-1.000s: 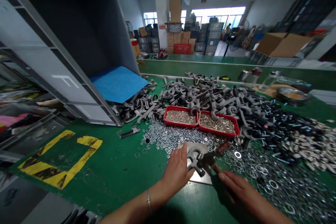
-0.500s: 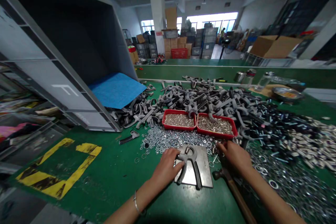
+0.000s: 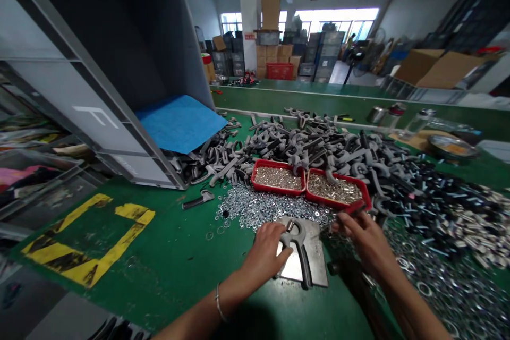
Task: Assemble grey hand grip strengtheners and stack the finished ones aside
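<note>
Head view only. Left hand (image 3: 268, 254) curled around the top of a grey two-legged part (image 3: 299, 241), fingers pressed onto its looped head. Part lies flat on a steel plate (image 3: 316, 271) directly under the grip, legs pointing back toward the wrist. Right hand (image 3: 364, 241) just right of the grip, off the plate's far corner, fingertips drawn together over loose washers (image 3: 255, 207); cannot tell whether they pinch anything. Just beyond both hands, two red trays (image 3: 279, 178) of small fasteners, side by side. Farther out, heap of grey parts (image 3: 314, 143). Far left of the grip, tipped grey crate (image 3: 99, 64), blue sheet (image 3: 179, 122) in its mouth.
</note>
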`<state>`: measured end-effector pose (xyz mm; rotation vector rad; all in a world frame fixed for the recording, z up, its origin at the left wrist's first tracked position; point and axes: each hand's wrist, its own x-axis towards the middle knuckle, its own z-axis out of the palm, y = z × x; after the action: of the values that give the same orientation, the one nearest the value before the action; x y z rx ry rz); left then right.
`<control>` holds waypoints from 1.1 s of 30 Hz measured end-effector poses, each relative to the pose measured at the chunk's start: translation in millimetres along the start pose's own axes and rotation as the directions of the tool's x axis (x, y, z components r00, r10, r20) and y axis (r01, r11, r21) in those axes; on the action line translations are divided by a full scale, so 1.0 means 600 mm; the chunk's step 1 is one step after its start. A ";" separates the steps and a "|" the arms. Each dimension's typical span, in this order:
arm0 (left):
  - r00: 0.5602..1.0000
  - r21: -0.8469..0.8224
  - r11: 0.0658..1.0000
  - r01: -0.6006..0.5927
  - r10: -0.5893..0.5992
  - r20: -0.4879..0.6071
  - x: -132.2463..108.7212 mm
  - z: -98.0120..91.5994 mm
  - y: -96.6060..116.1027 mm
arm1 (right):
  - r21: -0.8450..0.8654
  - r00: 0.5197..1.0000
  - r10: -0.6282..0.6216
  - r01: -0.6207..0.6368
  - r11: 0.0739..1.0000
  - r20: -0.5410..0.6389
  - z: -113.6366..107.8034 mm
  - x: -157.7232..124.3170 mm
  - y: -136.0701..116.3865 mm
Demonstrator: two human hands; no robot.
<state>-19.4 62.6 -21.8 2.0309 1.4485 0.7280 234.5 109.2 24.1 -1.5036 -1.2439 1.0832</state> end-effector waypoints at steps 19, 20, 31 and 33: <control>1.000 -0.010 1.000 0.014 -0.014 0.007 -0.004 0.010 -0.012 | 0.062 0.979 -0.112 0.102 0.993 0.170 0.119 -0.032 0.052; 1.000 -0.010 1.000 0.013 -0.013 0.005 -0.004 0.011 -0.013 | 0.044 0.979 -0.112 0.106 0.993 0.168 0.119 -0.034 0.051; 1.000 0.003 1.000 0.025 -0.025 -0.002 0.000 0.008 -0.007 | -0.124 0.956 -0.151 0.187 0.974 0.252 0.143 -0.018 -0.004; 0.999 0.014 0.999 0.032 -0.032 0.008 0.001 0.007 -0.003 | -0.100 0.952 -0.133 0.166 0.981 0.274 0.146 -0.002 -0.012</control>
<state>-18.0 63.2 -26.0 2.0141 1.4827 0.6975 148.2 116.8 10.7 -1.3573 -1.6100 1.1520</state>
